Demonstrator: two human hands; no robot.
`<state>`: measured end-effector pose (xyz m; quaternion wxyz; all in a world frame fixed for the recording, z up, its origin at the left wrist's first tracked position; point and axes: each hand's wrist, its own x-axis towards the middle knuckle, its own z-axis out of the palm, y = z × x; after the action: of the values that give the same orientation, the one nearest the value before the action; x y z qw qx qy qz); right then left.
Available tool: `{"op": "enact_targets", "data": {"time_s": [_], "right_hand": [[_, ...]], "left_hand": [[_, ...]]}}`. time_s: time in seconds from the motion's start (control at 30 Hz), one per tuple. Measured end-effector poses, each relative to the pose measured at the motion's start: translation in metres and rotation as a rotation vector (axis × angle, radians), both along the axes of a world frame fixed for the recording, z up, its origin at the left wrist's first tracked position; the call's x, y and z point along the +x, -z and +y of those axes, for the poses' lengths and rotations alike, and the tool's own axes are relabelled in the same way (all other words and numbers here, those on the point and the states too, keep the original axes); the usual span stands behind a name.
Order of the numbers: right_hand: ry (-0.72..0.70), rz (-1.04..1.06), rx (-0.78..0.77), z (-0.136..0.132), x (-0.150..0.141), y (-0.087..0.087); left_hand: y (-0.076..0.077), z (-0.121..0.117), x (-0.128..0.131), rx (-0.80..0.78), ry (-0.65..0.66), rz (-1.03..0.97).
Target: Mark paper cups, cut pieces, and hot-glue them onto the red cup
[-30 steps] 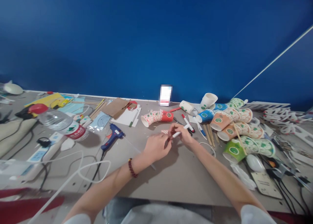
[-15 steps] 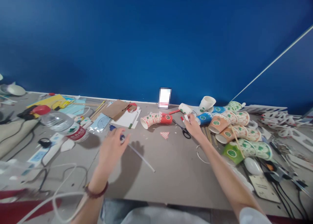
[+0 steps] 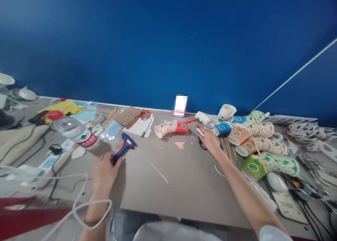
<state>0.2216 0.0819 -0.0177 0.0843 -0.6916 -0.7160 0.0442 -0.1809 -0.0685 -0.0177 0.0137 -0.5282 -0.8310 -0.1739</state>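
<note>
My left hand [image 3: 106,172], slightly blurred, is closed round the handle end of a blue hot glue gun [image 3: 126,142]. A thin clear stick [image 3: 152,165] lies on the table, running from near the gun toward the front. My right hand [image 3: 210,141] pinches a white marker with a red tip [image 3: 200,131], above black scissors [image 3: 202,144] that it partly covers. Between the hands, a curved piece of joined red and patterned paper cups [image 3: 171,128] lies on its side. In front of it is a small red-and-white striped paper triangle [image 3: 180,145].
Joined paper cups [image 3: 254,167] in several colours are piled at the right, beside wooden sticks [image 3: 228,149]. A water bottle [image 3: 76,130] leans at the left near a power strip [image 3: 52,163]. A white cable [image 3: 79,199] loops over my left forearm. Cardboard [image 3: 128,117] lies at the back.
My left hand has drawn back toward me, and the glue gun's blue body now shows, turned at an angle. My right hand keeps the marker, shifting little. The view has shifted slightly.
</note>
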Motion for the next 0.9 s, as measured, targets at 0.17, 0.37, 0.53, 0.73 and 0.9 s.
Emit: {"op": "enact_targets", "data": {"time_s": [0.17,0.37,0.53,0.73,0.9], "right_hand": [[0.054,-0.012,-0.007,0.001,0.0,0.0],[0.053,-0.062,-0.011,0.001,-0.001,0.0],[0.058,-0.056,-0.023,-0.001,-0.004,-0.002],[0.051,-0.001,0.15,-0.007,-0.011,-0.005],[-0.004,0.147,0.127,-0.015,-0.022,-0.013]], "left_hand": [[0.018,0.005,-0.008,0.046,-0.031,0.018],[0.031,0.007,-0.017,0.074,0.0,0.079],[0.028,0.006,-0.013,0.086,0.022,0.114],[0.021,-0.001,-0.006,0.246,-0.027,0.088],[0.004,-0.011,0.005,0.418,0.008,-0.078]]}}
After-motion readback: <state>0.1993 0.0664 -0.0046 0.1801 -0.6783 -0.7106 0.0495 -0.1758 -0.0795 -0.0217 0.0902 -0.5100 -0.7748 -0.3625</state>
